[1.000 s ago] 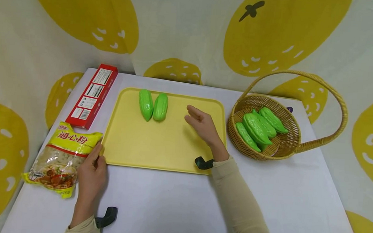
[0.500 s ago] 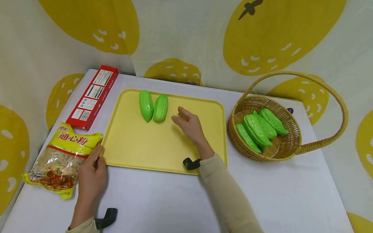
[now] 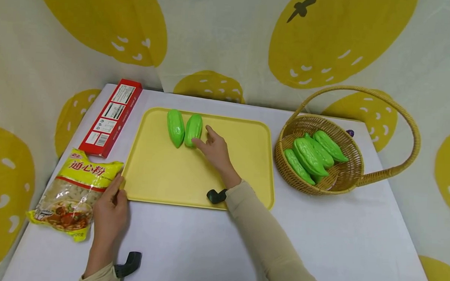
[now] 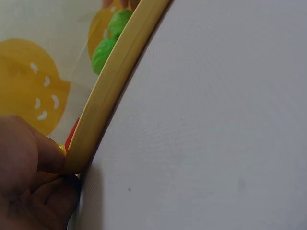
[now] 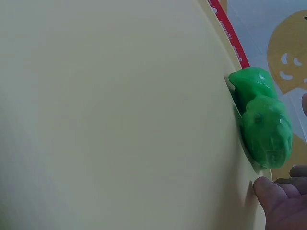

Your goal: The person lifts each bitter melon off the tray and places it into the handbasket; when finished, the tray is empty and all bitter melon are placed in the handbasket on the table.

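Two green plastic-looking bitter melons lie side by side at the back left of the yellow tray point(image 3: 159, 171): a left one point(image 3: 175, 128) and a right one point(image 3: 193, 130). My right hand point(image 3: 216, 150) hovers over the tray just right of the right bitter melon, thumb and fingers apart, holding nothing. In the right wrist view, its fingers point(image 5: 283, 199) are close to the nearer bitter melon point(image 5: 267, 134). My left hand point(image 3: 110, 211) pinches the tray's left rim near the front corner; the left wrist view shows the rim point(image 4: 96, 105) between thumb and fingers.
A wicker basket point(image 3: 284, 170) with a tall handle stands right of the tray, holding several bitter melons. On the left lie a red box point(image 3: 111, 116) and a yellow bag of macaroni point(image 3: 72, 192), beside my left hand. A small purple thing point(image 3: 350, 132) shows behind the basket.
My right hand has moved left across the tray to the right bitter melon, its thumb and fingers spreading apart. The left hand stays on the tray's rim.
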Tool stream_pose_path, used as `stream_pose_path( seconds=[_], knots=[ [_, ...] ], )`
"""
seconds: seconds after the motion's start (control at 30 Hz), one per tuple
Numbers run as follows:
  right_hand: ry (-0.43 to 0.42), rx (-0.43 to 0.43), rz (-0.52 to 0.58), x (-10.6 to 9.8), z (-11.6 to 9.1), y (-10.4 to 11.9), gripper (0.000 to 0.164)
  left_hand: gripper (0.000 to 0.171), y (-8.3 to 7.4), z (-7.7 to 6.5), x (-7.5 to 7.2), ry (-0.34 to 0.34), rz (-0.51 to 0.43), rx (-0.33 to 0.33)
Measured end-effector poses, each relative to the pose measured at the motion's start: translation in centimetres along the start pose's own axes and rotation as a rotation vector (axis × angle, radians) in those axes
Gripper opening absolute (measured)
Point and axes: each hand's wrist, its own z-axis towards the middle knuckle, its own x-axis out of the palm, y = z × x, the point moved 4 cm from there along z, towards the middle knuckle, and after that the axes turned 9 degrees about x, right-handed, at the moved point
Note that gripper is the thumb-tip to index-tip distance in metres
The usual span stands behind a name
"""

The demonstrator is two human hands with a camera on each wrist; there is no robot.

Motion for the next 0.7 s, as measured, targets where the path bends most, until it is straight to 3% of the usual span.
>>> stream_pose_path(
  seconds=[0.27, 0.5, 0.7],
  knots=[
    [-0.035, 0.010, -0.071, 1.0, 0.2, 0.4, 0.085, 0.047, 0.1, -0.1, 0.1, 0.003, -0.013, 0.006],
    [-0.044, -0.034, -0.137, 1.5, 0.2, 0.9, 0.083, 0.046, 0.2, -0.1, 0.1, 0.000, -0.013, 0.026],
    [-0.033, -0.055, -0.154, 1.9, 0.2, 1.4, 0.091, 0.046, 0.0, 0.0, 0.0, -0.002, -0.015, 0.026]
  ],
)
